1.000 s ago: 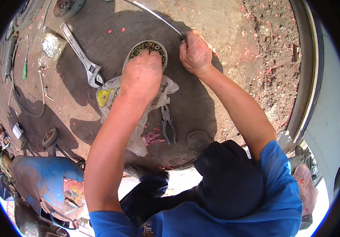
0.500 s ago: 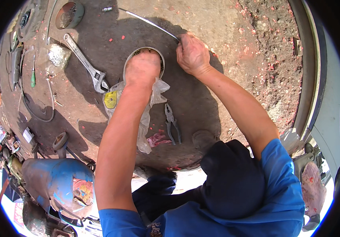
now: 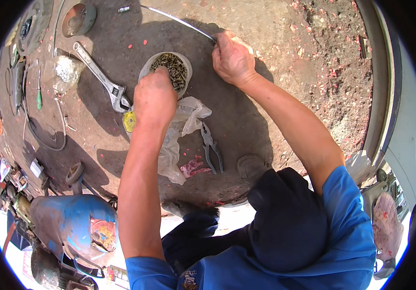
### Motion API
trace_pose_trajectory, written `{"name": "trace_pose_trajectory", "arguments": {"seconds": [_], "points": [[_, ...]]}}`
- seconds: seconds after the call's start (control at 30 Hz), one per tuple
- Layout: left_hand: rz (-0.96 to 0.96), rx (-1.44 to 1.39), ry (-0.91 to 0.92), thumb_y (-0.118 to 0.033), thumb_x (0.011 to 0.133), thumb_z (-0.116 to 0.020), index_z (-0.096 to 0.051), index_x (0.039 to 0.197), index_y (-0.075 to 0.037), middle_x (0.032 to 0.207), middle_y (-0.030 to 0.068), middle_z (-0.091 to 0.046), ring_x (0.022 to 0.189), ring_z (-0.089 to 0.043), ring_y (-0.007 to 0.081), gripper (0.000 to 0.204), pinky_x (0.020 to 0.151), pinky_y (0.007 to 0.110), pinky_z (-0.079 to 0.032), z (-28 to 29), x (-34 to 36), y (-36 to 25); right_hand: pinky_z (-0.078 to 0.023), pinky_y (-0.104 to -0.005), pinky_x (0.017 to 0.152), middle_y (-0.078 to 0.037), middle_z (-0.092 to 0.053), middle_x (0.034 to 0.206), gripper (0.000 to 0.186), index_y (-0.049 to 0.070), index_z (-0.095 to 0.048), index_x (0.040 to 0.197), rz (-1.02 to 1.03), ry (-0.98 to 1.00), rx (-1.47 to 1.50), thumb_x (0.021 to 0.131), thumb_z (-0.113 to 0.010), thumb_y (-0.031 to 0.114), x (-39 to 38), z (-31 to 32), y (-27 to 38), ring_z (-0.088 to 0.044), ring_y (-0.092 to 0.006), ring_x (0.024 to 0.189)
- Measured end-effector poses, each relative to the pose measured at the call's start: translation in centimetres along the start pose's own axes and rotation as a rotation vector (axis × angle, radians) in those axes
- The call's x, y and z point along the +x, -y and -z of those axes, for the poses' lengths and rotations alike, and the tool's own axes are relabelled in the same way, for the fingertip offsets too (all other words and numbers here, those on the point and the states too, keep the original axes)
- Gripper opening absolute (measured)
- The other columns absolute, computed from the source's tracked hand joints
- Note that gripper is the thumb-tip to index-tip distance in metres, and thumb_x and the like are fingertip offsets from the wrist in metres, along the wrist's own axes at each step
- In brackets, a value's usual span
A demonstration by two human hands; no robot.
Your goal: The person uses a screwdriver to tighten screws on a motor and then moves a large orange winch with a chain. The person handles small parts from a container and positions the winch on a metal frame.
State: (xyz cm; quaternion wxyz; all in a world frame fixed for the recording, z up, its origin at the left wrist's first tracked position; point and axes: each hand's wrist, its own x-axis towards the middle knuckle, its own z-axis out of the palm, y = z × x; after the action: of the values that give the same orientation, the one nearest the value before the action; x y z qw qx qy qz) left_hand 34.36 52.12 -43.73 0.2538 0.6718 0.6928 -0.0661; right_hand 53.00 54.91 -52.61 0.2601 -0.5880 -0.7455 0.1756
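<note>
My right hand (image 3: 234, 59) is closed in a fist around one end of a thin, silvery-white cable (image 3: 181, 21), which runs out to the upper left. My left hand (image 3: 156, 98) is over the near-left rim of a round white tub (image 3: 188, 65). Small brass-coloured metal fittings (image 3: 175, 67) fill the tub. The left fingers are bent together, with their tips hidden at the edge of the fittings. Whatever they may hold cannot be seen. Beside the left wrist lies a crumpled clear plastic bag (image 3: 174, 140).
An adjustable wrench (image 3: 99, 72) lies left of the tub, near a yellow tape measure (image 3: 129, 121). Pliers (image 3: 211, 147) rest near my body. Farther left are a green-handled screwdriver (image 3: 39, 94), a bag of silvery parts (image 3: 68, 70) and a blue tank (image 3: 72, 217).
My left hand has come up out of the tub toward me and left, uncovering the fittings. The tub sits slightly farther left in view. The right hand still grips the cable.
</note>
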Motion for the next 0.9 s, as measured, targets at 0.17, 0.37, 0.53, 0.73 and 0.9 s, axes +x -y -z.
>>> {"name": "trace_pose_trajectory", "arguments": {"seconds": [0.17,0.37,0.53,0.73,0.9], "points": [[0.043,0.045,-0.053,-0.003,0.077,-0.055,-0.063,0.092,0.000,0.092,0.0212,-0.064,0.084,-0.061,0.0405,0.017,0.078,0.046,-0.047,-0.4,1.0,-0.3,-0.049,-0.0452,0.065,-0.015,-0.058,0.083,0.012,0.005,-0.053,0.086,-0.087,0.121,0.015,0.076,-0.055,0.010,0.0,0.4,0.6,-0.060,-0.0354,0.075],[-0.069,0.275,-0.022,-0.005,0.077,-0.054,-0.066,0.082,-0.002,0.087,0.0187,-0.065,0.081,-0.066,0.0323,0.013,0.071,0.040,-0.054,-2.1,2.4,0.0,-0.047,-0.0440,0.056,-0.015,-0.056,0.071,0.017,0.008,-0.051,0.093,0.031,-0.006,0.047,0.077,-0.055,0.006,0.6,-0.4,0.2,-0.058,-0.0355,0.063],[-0.025,0.190,0.011,-0.007,0.079,-0.054,-0.070,0.086,-0.005,0.085,0.0151,-0.069,0.080,-0.068,0.0271,0.017,0.070,0.036,-0.055,-0.1,1.8,-0.5,-0.048,-0.0459,0.060,-0.016,-0.059,0.078,0.017,0.006,-0.053,0.095,-0.018,0.039,-0.015,0.078,-0.055,0.008,0.4,0.9,1.9,-0.059,-0.0366,0.069],[-0.119,0.080,-0.001,-0.010,0.078,-0.055,-0.064,0.093,-0.003,0.098,0.0193,-0.063,0.085,-0.066,0.0293,0.020,0.072,0.037,-0.054,1.6,-1.0,0.4,-0.046,-0.0475,0.063,-0.018,-0.060,0.080,0.018,0.006,-0.054,0.100,0.019,0.078,-0.094,0.082,-0.053,0.010,-0.8,1.7,3.4,-0.059,-0.0382,0.073],[-0.217,-0.174,-0.068,-0.010,0.076,-0.055,-0.064,0.088,-0.001,0.092,0.0183,-0.065,0.089,-0.065,0.0331,0.017,0.075,0.041,-0.053,8.0,-8.0,0.5,-0.045,-0.0473,0.063,-0.019,-0.058,0.082,0.017,0.005,-0.054,0.100,0.067,0.083,-0.215,0.086,-0.051,0.015,-1.9,3.1,2.8,-0.058,-0.0386,0.075]]}}
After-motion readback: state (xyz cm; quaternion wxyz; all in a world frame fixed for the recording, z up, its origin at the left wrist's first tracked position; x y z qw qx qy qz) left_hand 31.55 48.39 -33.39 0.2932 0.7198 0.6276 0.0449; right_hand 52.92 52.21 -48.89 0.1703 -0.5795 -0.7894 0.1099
